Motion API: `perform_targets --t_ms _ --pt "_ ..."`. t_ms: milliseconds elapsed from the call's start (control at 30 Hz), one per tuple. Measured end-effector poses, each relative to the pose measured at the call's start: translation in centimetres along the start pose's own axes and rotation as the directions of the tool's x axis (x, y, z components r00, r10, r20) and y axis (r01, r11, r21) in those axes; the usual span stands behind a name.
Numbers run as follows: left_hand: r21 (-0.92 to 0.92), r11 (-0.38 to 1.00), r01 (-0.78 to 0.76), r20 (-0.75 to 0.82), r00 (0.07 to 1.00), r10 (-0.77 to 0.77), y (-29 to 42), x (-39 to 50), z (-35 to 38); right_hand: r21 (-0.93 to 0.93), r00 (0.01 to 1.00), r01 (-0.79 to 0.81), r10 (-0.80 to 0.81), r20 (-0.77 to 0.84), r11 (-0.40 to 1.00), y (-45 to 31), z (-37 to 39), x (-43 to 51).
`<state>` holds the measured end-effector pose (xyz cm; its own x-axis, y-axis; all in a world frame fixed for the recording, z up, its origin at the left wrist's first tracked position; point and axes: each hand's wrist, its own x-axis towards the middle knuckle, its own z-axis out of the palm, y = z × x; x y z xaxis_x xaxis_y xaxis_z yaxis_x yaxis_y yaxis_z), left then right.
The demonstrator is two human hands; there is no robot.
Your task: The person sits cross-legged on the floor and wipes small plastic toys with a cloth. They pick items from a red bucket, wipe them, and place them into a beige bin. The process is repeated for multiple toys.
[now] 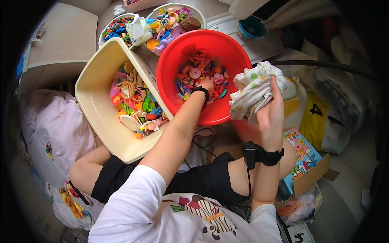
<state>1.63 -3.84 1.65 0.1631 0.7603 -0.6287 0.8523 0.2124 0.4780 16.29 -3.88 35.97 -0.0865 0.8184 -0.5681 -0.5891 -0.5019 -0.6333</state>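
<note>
My left hand (207,85) reaches down into a red plastic basin (240,54), among small, mostly pink and red plastic toys (218,78). Its fingers are partly hidden, so whether they grip a toy does not show. Raised beside the basin's right rim, my right hand (271,106) holds a bunched white cloth (253,86) with green and yellow prints. Left of the basin, a cream plastic bin (100,79) holds many mixed toys, including a green figure (148,101), a small strainer-like piece (127,91) and a white oval piece (130,122).
Beyond stand two white baskets of toys (117,30) (199,15), with a tissue pack (139,29) on them. A blue bucket (251,28) is at the upper right. An opened cardboard box (313,179) sits by my right knee; a toy pony (72,204) lies on pale cloth at left.
</note>
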Motion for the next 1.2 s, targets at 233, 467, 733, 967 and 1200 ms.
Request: perform_targets --t_ms 233,467,733,967,1200 --pt "0.327 0.942 0.080 -0.289 0.957 0.019 1.3 -0.2 0.8 0.028 0.997 -0.076 0.075 0.015 0.997 0.0 -0.6 0.7" --pt "-0.229 0.972 -0.051 -0.132 0.991 0.021 0.9 -1.0 -3.8 0.030 0.997 -0.080 0.080 -0.007 0.996 0.4 -0.9 0.5" --pt "-0.704 0.682 -0.198 -0.239 0.970 0.035 4.7 -11.9 -14.8 -0.045 0.993 -0.055 0.060 0.100 0.997 0.5 -0.8 -0.6" --pt "-0.921 0.113 -0.374 -0.364 0.926 0.098 6.9 -22.9 -18.1 -0.391 0.945 0.001 0.127 0.302 0.921 3.2 1.3 -1.9" --pt "-0.901 0.087 -0.425 -0.423 0.905 0.041 5.0 -29.4 -18.1 -0.556 0.778 0.387 0.063 0.625 0.735 6.7 4.9 -3.0"
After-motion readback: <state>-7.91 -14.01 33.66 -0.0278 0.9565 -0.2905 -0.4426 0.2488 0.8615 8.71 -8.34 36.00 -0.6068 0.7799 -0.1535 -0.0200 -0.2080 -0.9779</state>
